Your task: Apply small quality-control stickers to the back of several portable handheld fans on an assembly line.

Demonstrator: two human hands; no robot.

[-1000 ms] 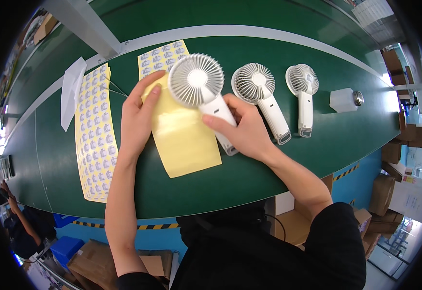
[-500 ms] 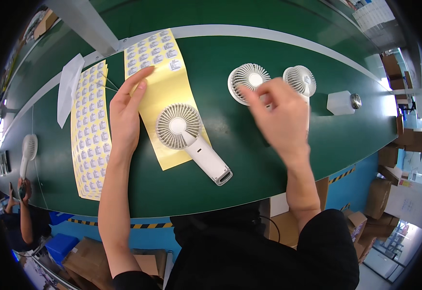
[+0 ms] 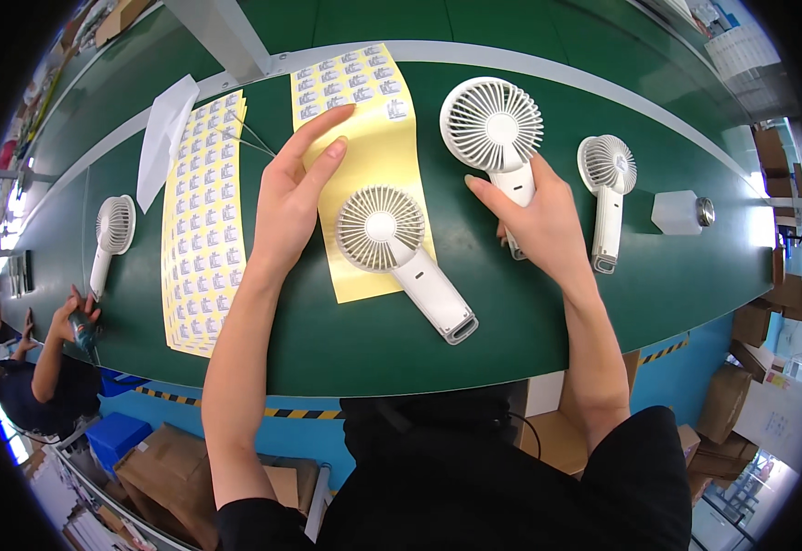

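Lying partly on the sticker sheet, one fan is unheld. Right of the sheet, a second fan is clamped by its handle in the right hand; the fingers of the left hand are parted over the sheet, perhaps steadying it.

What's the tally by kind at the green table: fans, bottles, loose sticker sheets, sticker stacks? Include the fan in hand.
Fans: 4 (held fan, front fan, right fan, far-left fan)
Bottle: 1
Loose sheet: 1
Sticker stack: 1
Total: 7
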